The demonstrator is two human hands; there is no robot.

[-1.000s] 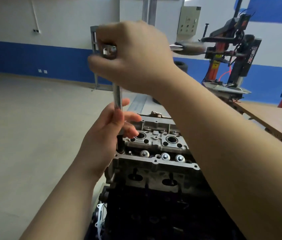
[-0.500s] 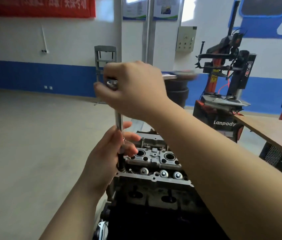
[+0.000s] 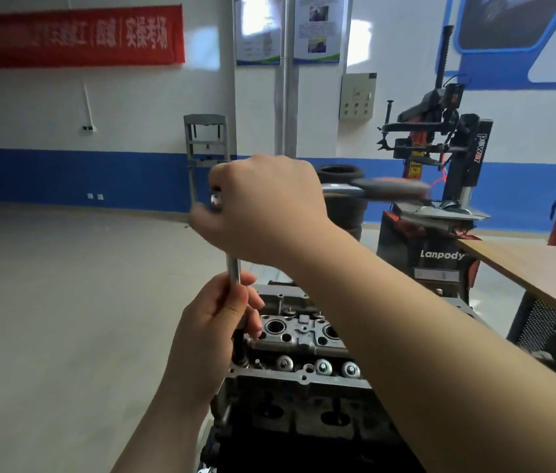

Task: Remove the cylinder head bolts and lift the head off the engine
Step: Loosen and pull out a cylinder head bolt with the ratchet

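right hand (image 3: 263,206) grips ratchet head (image 3: 216,199); left hand (image 3: 215,322) pinches extension bar (image 3: 234,271) above cylinder head (image 3: 304,339).

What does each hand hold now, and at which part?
Both hold one ratchet wrench. The right hand grips its head end, atop the vertical extension bar. The left hand pinches that bar low down, just above the cylinder head.

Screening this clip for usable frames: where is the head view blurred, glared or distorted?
Head view: motion blur smears the ratchet handle and the right hand gripping its head; glare washes out the wall posters; the red banner is soft; wide-angle bending tilts the side edges; the cylinder head is fairly sharp.
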